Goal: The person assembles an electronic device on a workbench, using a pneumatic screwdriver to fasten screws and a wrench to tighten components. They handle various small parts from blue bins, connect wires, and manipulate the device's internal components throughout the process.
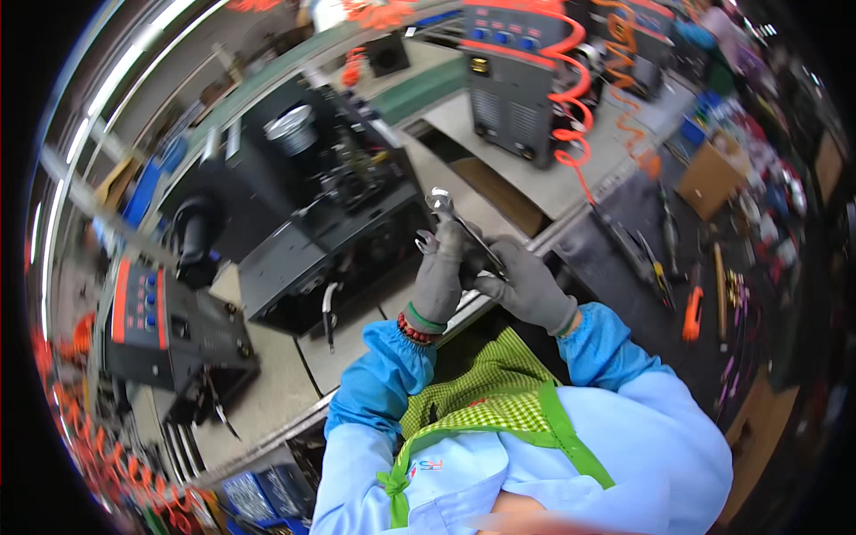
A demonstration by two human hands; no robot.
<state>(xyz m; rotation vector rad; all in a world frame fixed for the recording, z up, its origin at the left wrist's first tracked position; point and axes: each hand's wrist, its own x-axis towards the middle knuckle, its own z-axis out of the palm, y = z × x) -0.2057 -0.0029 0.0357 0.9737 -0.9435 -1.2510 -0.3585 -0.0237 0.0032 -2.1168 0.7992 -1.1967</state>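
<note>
Your gloved left hand [437, 278] and gloved right hand [533, 290] meet just in front of you, above the front edge of the desk [276, 383]. Your right fingers are clamped on the lower end of a shiny-headed wrench [479, 239], which slants up and leftward; your left fingers are bent around its shaft near the head. An open-ended spanner head [427, 242] juts out beside your left hand; whether it belongs to a second tool, you cannot tell.

Past your left hand, an opened dark machine casing [285, 263] stands on the desk, a short cable [330, 312] hanging at its front. To your right, an orange-handled tool [694, 314] and yellow-handled pliers [659, 276] lie on a dark surface [584, 245].

A grey-and-red welding machine [201, 325] sits toward the desk's left end. Farther off, near the back edge, another grey-and-red unit [508, 111] stands beside a coiled orange-red hose [575, 95].
</note>
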